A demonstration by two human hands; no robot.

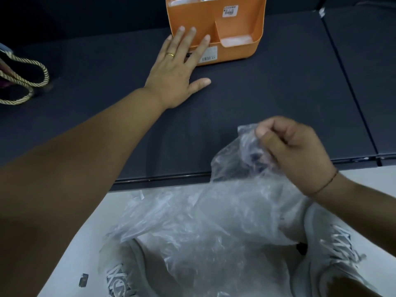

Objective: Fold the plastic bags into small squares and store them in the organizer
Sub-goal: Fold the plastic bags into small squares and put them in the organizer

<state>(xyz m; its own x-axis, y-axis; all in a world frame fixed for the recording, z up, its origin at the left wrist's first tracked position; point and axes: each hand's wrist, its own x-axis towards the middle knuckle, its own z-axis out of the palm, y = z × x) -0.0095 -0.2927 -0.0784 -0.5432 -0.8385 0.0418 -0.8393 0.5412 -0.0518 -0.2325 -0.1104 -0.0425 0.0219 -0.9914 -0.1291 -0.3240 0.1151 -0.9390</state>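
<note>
Lying at the far left of the dark surface (278,93), a gold rope handle (23,82) sits well apart from the left hand (177,69), spread flat with fingertips touching the orange organizer (214,24), where clear plastic shows in the compartments. Farther right, a crumpled plastic bag (214,211) hangs below the surface's near edge, its top pinched by the right hand (295,151).
</note>
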